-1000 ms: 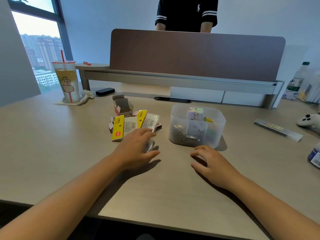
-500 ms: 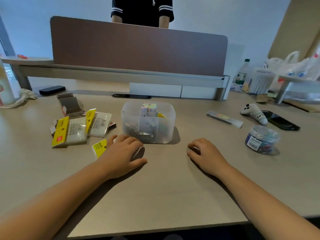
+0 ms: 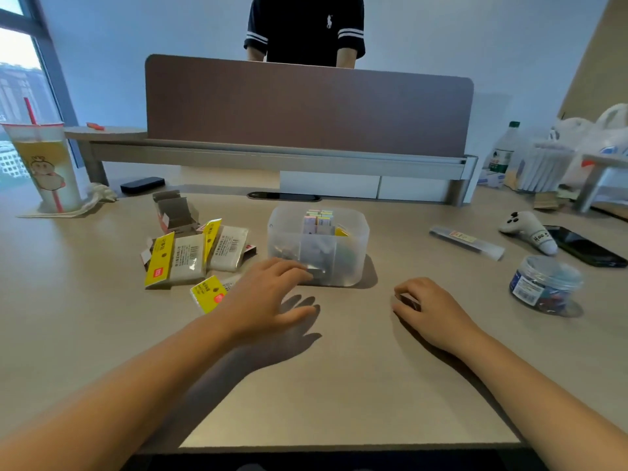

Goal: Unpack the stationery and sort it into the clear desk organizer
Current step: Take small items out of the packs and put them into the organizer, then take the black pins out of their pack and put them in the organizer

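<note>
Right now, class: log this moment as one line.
left hand: open, by clear organizer | right hand: curled, resting on desk | yellow-label packets: unsorted

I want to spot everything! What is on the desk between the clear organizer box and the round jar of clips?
In the head view, the stretch between the clear organizer and the jar of clips is bare desk; the long clear packet lies farther back.

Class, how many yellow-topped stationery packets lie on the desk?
3: the left packet, one beside it nearer the organizer, and one partly under the left hand. Others may be hidden.
</note>
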A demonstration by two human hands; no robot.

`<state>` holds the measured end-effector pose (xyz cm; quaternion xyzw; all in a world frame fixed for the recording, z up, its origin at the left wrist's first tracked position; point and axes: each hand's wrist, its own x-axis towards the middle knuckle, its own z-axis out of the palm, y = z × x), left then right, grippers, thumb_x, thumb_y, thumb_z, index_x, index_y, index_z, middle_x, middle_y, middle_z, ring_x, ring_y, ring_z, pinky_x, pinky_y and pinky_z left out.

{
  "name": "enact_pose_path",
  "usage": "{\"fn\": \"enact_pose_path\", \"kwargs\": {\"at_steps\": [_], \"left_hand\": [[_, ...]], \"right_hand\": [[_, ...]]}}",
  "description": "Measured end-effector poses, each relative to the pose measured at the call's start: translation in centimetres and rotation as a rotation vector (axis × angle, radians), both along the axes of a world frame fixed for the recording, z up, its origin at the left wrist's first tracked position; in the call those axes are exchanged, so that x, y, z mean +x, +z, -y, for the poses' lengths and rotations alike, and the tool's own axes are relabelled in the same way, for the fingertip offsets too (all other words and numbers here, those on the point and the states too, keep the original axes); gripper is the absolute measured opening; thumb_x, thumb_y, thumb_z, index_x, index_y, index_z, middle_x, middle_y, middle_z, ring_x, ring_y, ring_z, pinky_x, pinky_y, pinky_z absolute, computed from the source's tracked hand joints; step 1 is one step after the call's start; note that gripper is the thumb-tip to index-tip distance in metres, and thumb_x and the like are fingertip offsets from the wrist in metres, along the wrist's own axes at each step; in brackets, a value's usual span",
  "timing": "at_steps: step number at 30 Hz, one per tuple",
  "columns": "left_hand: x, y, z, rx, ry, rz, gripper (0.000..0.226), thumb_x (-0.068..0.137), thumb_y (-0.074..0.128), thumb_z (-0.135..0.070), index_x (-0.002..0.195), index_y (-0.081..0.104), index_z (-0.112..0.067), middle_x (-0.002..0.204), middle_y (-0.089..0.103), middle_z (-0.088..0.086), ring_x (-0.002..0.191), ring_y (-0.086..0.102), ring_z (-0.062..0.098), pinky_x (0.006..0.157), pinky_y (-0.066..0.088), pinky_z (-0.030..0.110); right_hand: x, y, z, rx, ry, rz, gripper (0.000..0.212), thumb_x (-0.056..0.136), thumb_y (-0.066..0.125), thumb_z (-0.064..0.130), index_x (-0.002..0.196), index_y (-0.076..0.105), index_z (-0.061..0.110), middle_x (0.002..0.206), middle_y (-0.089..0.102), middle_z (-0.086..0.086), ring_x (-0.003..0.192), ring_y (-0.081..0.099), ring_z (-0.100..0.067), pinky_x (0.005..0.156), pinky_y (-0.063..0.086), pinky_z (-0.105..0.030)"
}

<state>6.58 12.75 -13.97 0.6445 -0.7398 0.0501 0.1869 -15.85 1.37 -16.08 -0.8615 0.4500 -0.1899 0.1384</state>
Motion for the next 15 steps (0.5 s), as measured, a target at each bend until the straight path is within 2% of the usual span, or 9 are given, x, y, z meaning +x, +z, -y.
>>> {"fn": "enact_pose_path", "kwargs": {"at_steps": [2, 5, 7, 12, 15], "left_hand": [[-2.3, 0.1, 1.1, 0.087, -0.073, -0.009, 0.081, 0.066, 0.022, -0.067, 0.130, 0.045, -0.023, 0.139, 0.045, -0.006, 0.129, 0.038, 0.011, 0.103, 0.027, 0.018], [-5.3, -0.7, 3.4, 0.224, -0.153, -0.001, 0.060, 0.084, 0.044, -0.054, 0.136, 0.035, -0.026, 0.146, 0.033, -0.008, 0.132, 0.031, 0.009, 0.106, 0.027, 0.021], [-6.8, -1.2, 5.0, 0.256, -0.204, 0.020, 0.057, 0.086, 0.047, -0.050, 0.135, 0.035, -0.025, 0.146, 0.033, -0.006, 0.132, 0.031, 0.011, 0.106, 0.027, 0.023], [-8.0, -1.7, 8.1, 0.299, -0.230, 0.036, 0.064, 0.084, 0.044, -0.055, 0.139, 0.028, -0.027, 0.150, 0.026, -0.007, 0.135, 0.025, 0.011, 0.110, 0.021, 0.025], [-7.9, -2.2, 8.8, 0.315, -0.236, 0.050, 0.074, 0.078, 0.037, -0.069, 0.140, 0.025, -0.029, 0.151, 0.022, -0.009, 0.136, 0.022, 0.010, 0.110, 0.018, 0.024]], "right_hand": [[-0.9, 0.1, 0.2, 0.003, -0.022, -0.002, 0.035, 0.092, 0.046, 0.027, 0.123, 0.050, 0.012, 0.129, 0.049, -0.006, 0.117, 0.047, -0.018, 0.094, 0.035, -0.024], [-2.5, 0.2, 1.0, 0.017, -0.078, 0.001, 0.038, 0.093, 0.044, 0.026, 0.128, 0.045, 0.012, 0.133, 0.046, -0.006, 0.120, 0.045, -0.017, 0.096, 0.034, -0.024], [-3.4, 0.2, 2.0, 0.026, -0.126, 0.003, 0.039, 0.093, 0.043, 0.024, 0.130, 0.043, 0.011, 0.135, 0.045, -0.007, 0.121, 0.044, -0.018, 0.098, 0.033, -0.025], [-4.0, 0.2, 6.5, 0.029, -0.237, -0.001, 0.046, 0.090, 0.046, 0.021, 0.132, 0.037, 0.004, 0.137, 0.040, -0.015, 0.123, 0.041, -0.027, 0.104, 0.035, -0.037], [-4.4, 0.1, 10.2, -0.008, -0.346, -0.029, 0.042, 0.086, 0.049, 0.021, 0.121, 0.043, 0.000, 0.129, 0.044, -0.020, 0.117, 0.042, -0.032, 0.097, 0.037, -0.040]]}}
